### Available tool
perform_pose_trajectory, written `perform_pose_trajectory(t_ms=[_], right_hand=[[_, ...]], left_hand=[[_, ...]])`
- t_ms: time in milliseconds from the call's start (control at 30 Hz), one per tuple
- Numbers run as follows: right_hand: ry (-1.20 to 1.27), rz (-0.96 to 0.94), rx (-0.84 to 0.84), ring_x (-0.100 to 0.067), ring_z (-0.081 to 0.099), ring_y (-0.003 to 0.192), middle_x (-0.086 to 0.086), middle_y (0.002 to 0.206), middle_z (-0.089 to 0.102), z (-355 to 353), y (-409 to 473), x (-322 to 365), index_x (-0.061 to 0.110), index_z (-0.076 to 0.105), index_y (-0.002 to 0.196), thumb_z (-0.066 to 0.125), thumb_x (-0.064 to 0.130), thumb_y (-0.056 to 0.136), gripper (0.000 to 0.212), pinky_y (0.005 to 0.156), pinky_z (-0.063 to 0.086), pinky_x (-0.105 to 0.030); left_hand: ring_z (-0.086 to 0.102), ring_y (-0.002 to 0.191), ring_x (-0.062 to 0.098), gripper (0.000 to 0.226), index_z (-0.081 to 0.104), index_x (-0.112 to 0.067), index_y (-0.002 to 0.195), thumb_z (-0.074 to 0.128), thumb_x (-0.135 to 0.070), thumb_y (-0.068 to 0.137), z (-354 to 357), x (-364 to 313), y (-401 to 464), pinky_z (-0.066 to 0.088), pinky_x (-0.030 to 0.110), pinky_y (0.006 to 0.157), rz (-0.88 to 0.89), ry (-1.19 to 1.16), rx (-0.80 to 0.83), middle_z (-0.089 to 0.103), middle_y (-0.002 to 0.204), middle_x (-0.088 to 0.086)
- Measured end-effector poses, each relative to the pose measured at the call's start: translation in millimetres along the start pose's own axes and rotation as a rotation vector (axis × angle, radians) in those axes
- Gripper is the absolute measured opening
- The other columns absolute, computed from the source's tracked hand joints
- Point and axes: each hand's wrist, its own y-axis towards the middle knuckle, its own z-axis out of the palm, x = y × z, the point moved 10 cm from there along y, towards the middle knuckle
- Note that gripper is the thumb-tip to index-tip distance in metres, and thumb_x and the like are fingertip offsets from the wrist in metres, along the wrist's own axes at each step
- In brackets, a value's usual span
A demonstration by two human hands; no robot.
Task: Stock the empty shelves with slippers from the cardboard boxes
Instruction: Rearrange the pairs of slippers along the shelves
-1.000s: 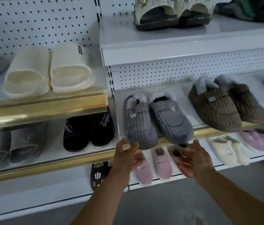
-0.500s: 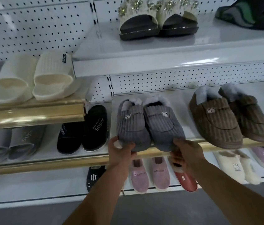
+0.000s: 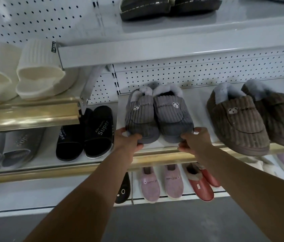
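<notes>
Pushed further back since a moment ago, both grey slippers sit on the white shelf, clear of its gold front edge. Left hand and right hand grip their toes, fingers curled. Brown slippers lie just right, overhanging; black slides lie left.

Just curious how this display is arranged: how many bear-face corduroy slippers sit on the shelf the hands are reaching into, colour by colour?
Grey corduroy slippers: 2
Brown corduroy slippers: 2
Total: 4
</notes>
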Motion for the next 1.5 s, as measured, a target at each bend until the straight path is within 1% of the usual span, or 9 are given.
perform_pose_trajectory(t_ms=[133,500,633,933,1033,1133,1233,1367,1500], right_hand=[[-0.050,0.023,-0.039,-0.023,0.058,0.063,-0.022,0.097,0.058,-1.6,2.1,-4.8,0.016,0.038,0.123,0.062,-0.003,0.086,0.048,0.051,0.056,-0.040],[-0.084,0.038,-0.041,-0.028,0.062,0.069,-0.024,0.114,0.056,-2.1,10.1,-7.4,0.019,0.039,0.114,0.066,-0.004,0.084,0.047,0.056,0.057,-0.042],[-0.078,0.031,-0.055,-0.026,0.062,0.069,-0.019,0.104,0.057,-0.4,11.3,-6.8,0.018,0.039,0.116,0.064,-0.004,0.085,0.045,0.054,0.058,-0.041],[-0.253,0.034,-0.050,-0.020,0.053,0.061,-0.015,0.093,0.059,-2.4,7.4,-6.9,0.021,0.041,0.129,0.067,0.010,0.087,0.051,0.050,0.048,-0.030],[-0.279,0.035,-0.015,-0.019,0.048,0.057,-0.012,0.089,0.057,1.1,4.0,-5.7,0.025,0.039,0.132,0.066,0.008,0.085,0.056,0.052,0.044,-0.028],[-0.393,-0.066,0.009,-0.019,0.052,0.058,-0.010,0.086,0.059,1.9,-2.1,0.4,0.030,0.038,0.131,0.065,0.011,0.083,0.059,0.050,0.044,-0.028],[-0.478,-0.205,0.005,-0.020,0.057,0.063,-0.006,0.082,0.062,-3.9,-10.4,10.3,0.029,0.038,0.133,0.066,0.020,0.082,0.058,0.055,0.044,-0.029],[-0.470,-0.350,0.016,-0.020,0.059,0.062,0.002,0.062,0.057,-18.8,-21.8,28.0,0.026,0.045,0.129,0.060,0.010,0.085,0.050,0.065,0.052,-0.038],[-0.473,-0.451,0.025,-0.018,0.060,0.072,0.001,0.082,0.057,-49.0,-26.4,42.0,0.028,0.047,0.128,0.058,0.009,0.089,0.045,0.062,0.052,-0.033]], left_hand=[[0.061,0.111,0.036,0.050,0.042,-0.018,0.121,0.065,0.008,0.085,-0.2,7.7,3.1,0.057,0.032,0.070,-0.009,0.006,0.021,0.048,0.137,0.020],[0.062,0.109,0.035,0.056,0.041,-0.016,0.128,0.064,0.011,0.085,-4.7,17.1,8.7,0.056,0.034,0.079,-0.056,0.039,0.031,0.048,0.134,0.022],[0.062,0.107,0.033,0.060,0.038,-0.016,0.133,0.064,0.010,0.086,-5.1,17.0,11.8,0.054,0.031,0.081,-0.040,0.068,0.035,0.047,0.130,0.017],[0.051,0.056,0.015,0.054,0.042,-0.032,0.127,0.066,-0.007,0.085,-12.6,23.4,20.1,0.053,0.022,0.048,-0.081,0.214,-0.010,0.048,0.133,0.022],[0.054,0.062,0.016,0.058,0.043,-0.033,0.132,0.066,-0.010,0.084,-14.4,20.5,18.6,0.047,0.019,0.044,-0.078,0.267,0.009,0.048,0.133,0.022],[0.058,0.102,0.028,0.066,0.037,-0.028,0.143,0.066,-0.017,0.085,-22.6,4.6,12.6,0.058,0.040,0.076,0.047,0.412,-0.082,0.035,0.141,0.016],[0.050,0.118,0.032,0.058,0.041,-0.018,0.140,0.067,-0.019,0.089,-16.1,-18.1,-7.1,0.045,0.048,0.104,0.256,0.461,-0.143,0.034,0.138,0.013],[0.056,0.105,0.023,0.035,0.054,-0.014,0.120,0.066,-0.008,0.088,24.9,-29.7,-38.7,0.049,0.033,0.089,0.470,0.413,-0.090,0.055,0.119,0.010],[0.061,0.094,0.035,0.030,0.056,-0.018,0.105,0.060,0.005,0.088,85.0,-14.0,-66.4,0.052,0.040,0.076,0.466,0.291,0.091,0.063,0.100,0.009]])
